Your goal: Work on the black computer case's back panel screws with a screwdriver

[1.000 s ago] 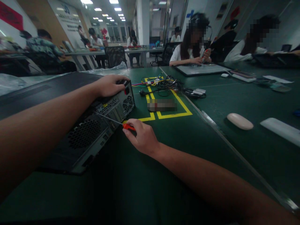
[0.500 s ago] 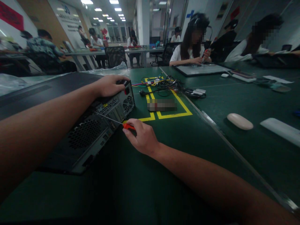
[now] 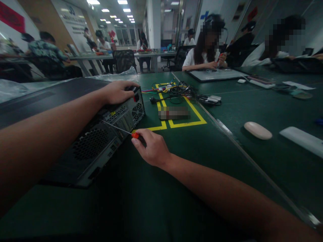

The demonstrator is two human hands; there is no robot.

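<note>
Fingers (image 3: pixel 146 134) of the R hand (image 3: pixel 155 149) are pinched narrow on the red-orange grip of a screwdriver (image 3: pixel 135 135), shaft angled up-left to the rear panel of the PC case (image 3: pixel 94 144). Tip's nr. the panel's upper edge; can't tell if it's seated in a screw, too small/dark. L hand (image 3: pixel 118 92) lies on the case's top rear edge, fingers fairly wide, not clasping, prob. bracing. Case sits L side of the bench (image 3: pixel 196 151), rear facing R; cables (image 3: pixel 180 89) beyond, partly in yellow tape (image 3: pixel 189 124). Step in hand looks like screwdriver work on the rear panel, in or out unclear. Next move prob. calls for tip engaged, shaft in line w/ screw, case steady.
</note>
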